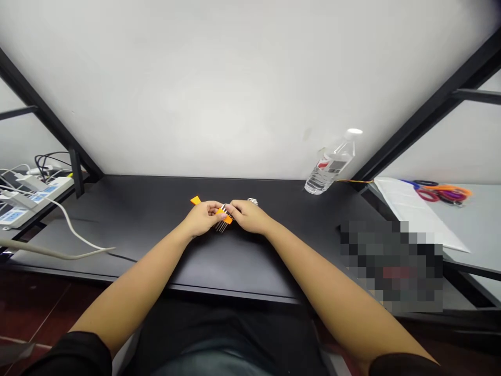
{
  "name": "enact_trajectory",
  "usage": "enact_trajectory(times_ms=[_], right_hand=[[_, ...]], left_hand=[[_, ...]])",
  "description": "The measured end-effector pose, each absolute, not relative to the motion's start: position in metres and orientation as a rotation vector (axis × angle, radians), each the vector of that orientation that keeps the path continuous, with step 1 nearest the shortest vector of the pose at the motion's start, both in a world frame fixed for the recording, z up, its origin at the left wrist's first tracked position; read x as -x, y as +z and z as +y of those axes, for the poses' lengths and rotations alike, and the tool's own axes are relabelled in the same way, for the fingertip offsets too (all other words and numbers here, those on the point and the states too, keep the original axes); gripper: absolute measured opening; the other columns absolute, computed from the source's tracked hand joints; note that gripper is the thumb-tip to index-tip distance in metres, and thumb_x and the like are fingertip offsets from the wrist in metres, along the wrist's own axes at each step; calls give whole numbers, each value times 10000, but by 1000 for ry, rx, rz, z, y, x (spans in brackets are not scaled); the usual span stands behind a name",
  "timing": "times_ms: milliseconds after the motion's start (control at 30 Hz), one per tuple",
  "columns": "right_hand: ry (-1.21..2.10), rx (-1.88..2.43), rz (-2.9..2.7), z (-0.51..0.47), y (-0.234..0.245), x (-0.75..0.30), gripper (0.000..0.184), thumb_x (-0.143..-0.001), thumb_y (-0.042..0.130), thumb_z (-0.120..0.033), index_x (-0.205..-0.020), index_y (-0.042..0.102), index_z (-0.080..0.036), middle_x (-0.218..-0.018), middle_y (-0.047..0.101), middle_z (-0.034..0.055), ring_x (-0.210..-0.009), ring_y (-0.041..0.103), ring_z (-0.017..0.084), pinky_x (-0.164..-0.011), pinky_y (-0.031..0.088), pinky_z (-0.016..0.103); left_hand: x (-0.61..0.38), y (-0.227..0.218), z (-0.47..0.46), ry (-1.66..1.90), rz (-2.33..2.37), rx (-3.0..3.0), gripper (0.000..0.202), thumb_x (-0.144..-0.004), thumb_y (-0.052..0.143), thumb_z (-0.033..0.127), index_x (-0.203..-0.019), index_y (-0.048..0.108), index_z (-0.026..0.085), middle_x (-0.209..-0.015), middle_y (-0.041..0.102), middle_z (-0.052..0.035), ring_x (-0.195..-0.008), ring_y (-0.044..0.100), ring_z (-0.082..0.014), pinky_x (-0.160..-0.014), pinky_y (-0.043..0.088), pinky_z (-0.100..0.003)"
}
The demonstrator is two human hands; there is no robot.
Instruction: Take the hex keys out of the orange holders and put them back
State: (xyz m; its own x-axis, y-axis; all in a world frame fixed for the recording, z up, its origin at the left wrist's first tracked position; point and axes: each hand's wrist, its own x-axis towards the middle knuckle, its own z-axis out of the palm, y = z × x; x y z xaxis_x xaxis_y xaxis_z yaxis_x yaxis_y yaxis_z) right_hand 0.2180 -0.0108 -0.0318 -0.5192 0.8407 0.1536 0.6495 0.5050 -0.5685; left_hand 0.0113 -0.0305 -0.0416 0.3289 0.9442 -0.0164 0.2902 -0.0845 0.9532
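Over the middle of the black table (129, 209), my left hand (201, 218) grips an orange hex key holder (226, 215) between thumb and fingers. Several thin metal hex keys (221, 227) stick out below it, side by side. My right hand (249, 215) meets it from the right, thumb and fingertips closed at the top of the set, apparently on one hex key; the fingers partly cover it. Just behind the left hand shows a flat orange piece (195, 200). Bent shiny metal ends (253, 200) peek out past the right knuckles, their lower part hidden.
A clear water bottle (330, 164) stands by the wall at back right. Further right are a white sheet (418, 211), coloured scissors-like handles (444, 192) and a blurred-out dark item (391, 266). At left, power strips (37, 198) trail a white cable (72, 230) across the table.
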Motion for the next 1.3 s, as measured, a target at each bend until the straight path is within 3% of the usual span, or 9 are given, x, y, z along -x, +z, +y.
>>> enact_trajectory(times_ms=[167, 367, 567, 733, 900, 1033, 1200, 1300], right_hand=[[597, 1267, -2231, -10, -30, -217, 412, -1052, 328, -463, -772, 519, -229, -766, 646, 20, -698, 573, 174, -633, 398, 287], [425, 1403, -2069, 1, -29, -230, 464, -1065, 231, -490, -766, 487, -246, -725, 616, 40, -671, 560, 210, -625, 389, 322], [462, 1402, -2234, -6, -34, -217, 457, -1072, 231, -468, -795, 515, -241, -789, 652, 51, -728, 599, 217, -664, 419, 324], [303, 1399, -2553, -11, -39, -171, 472, -1077, 224, -442, -873, 592, -227, -870, 720, 93, -761, 650, 234, -662, 425, 332], [19, 1371, -2665, 4, -39, -145, 486, -1061, 256, -431, -1024, 671, -182, -979, 753, 166, -874, 696, 291, -736, 463, 382], [-75, 1349, -2694, 10, -42, -148, 453, -1039, 333, -423, -992, 698, -160, -1001, 748, 204, -931, 691, 330, -800, 473, 427], [92, 1244, -2444, 12, -39, -167, 383, -1048, 351, -414, -1019, 661, -190, -1037, 727, 139, -964, 655, 275, -817, 489, 388], [252, 1049, -2260, 13, -35, -177, 374, -1065, 322, -387, -1207, 611, -197, -1155, 694, 114, -1093, 620, 251, -941, 478, 390]], left_hand=[[-11, -38, -32, 782, 1045, -1486, 341, -832, 747, 414, -1069, 728, 171, -1011, 777, -102, -921, 729, -213, -895, 565, -379], [10, -29, -30, 630, 1092, -1495, 389, -786, 791, 398, -1095, 725, 171, -993, 786, -113, -874, 734, -216, -846, 574, -383], [36, -25, -14, 1085, 1233, -1407, 484, -781, 788, 422, -1157, 699, 130, -1011, 778, -157, -831, 739, -229, -817, 588, -401], [44, -23, -5, 1438, 1259, -1302, 533, -776, 783, 436, -1186, 681, 112, -1051, 767, -150, -907, 740, -237, -876, 595, -413], [45, -26, -3, 1441, 1289, -1311, 516, -786, 770, 414, -1198, 680, 116, -1055, 765, -146, -897, 738, -228, -881, 594, -408], [42, -34, -1, 1341, 1317, -1373, 482, -808, 745, 373, -1216, 679, 125, -1034, 766, -141, -865, 734, -223, -851, 593, -393], [36, -37, -3, 1246, 1382, -1583, 404, -839, 699, 317, -1217, 694, 175, -1001, 768, -95, -855, 716, -190, -861, 573, -342], [33, -37, -6, 1184, 1391, -1697, 401, -848, 679, 304, -1233, 691, 194, -993, 764, -79, -850, 708, -186, -855, 566, -332]])
